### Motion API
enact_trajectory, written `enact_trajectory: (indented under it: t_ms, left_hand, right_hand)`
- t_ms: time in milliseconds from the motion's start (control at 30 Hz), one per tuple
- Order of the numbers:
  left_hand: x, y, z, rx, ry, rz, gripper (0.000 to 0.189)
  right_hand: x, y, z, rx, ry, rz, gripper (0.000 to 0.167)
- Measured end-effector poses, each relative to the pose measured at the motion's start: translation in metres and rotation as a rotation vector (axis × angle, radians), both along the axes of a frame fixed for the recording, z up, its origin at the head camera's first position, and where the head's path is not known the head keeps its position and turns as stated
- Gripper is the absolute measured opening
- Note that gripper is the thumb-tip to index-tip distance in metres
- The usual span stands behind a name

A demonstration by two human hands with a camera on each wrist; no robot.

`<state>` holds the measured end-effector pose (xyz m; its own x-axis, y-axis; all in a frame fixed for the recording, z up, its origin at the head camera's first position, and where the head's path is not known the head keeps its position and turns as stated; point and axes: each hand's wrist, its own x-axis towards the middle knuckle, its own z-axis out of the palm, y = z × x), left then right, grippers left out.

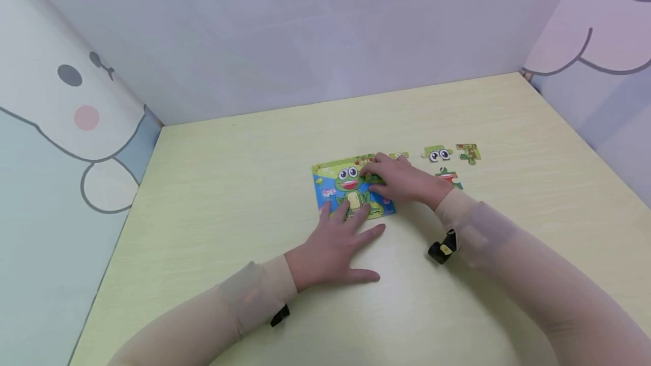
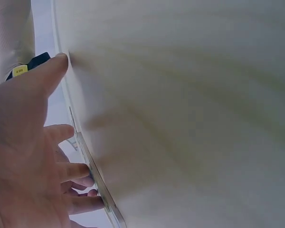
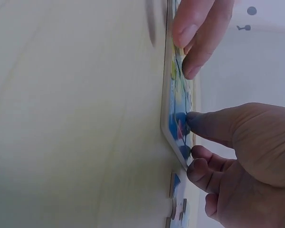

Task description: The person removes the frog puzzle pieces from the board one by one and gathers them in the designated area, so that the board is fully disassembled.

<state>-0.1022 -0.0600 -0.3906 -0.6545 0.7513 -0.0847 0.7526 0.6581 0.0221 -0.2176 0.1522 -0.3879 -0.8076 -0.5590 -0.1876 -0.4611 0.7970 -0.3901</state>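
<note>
A frog jigsaw puzzle [image 1: 330,177] with a blue and green picture lies flat on the table. My left hand [image 1: 330,250] is spread, its fingertips resting on the near edge of the puzzle; its thumb points right over the table. In the left wrist view those fingers [image 2: 80,204] touch the puzzle's edge [image 2: 102,187]. My right hand [image 1: 402,179] bends over the puzzle's right side, thumb and fingers pinching a green puzzle piece [image 1: 374,178], mostly hidden. In the right wrist view the right thumb [image 3: 213,126] is at the puzzle's surface [image 3: 179,107].
Loose puzzle pieces lie right of the puzzle: one with eyes [image 1: 439,155], a brown and green one [image 1: 470,153], and one with a red mouth [image 1: 450,177] partly behind the right wrist. Another piece [image 1: 402,155] shows beyond the right hand. Pale walls [image 1: 305,33] enclose the table.
</note>
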Motion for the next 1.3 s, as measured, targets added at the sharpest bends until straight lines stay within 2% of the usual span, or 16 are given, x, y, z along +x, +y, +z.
enact_trajectory:
  t_ms: [267,433,667,967,1133,1300]
  left_hand:
    - [0.0,0.005,0.001,-0.041,0.009,0.012,0.086]
    - [0.0,0.006,0.002,-0.034,0.003,0.011,0.085]
    - [-0.001,0.007,0.002,-0.049,-0.002,0.018,0.085]
    - [-0.002,0.004,-0.001,-0.024,0.021,0.008,0.083]
    - [-0.001,0.006,0.0,-0.034,0.028,0.012,0.082]
    - [-0.001,0.007,0.001,-0.039,0.004,0.024,0.081]
  right_hand:
    - [-0.002,-0.001,0.003,-0.005,-0.039,-0.009,0.034]
    - [-0.003,-0.001,0.006,-0.029,-0.039,-0.025,0.028]
    - [-0.004,0.001,0.01,-0.103,-0.016,-0.026,0.017]
    - [-0.004,0.006,0.011,-0.209,-0.036,-0.074,0.018]
    - [-0.004,0.023,0.015,-0.211,-0.046,-0.096,0.02]
    - [0.001,0.06,0.025,-0.214,-0.062,-0.148,0.022]
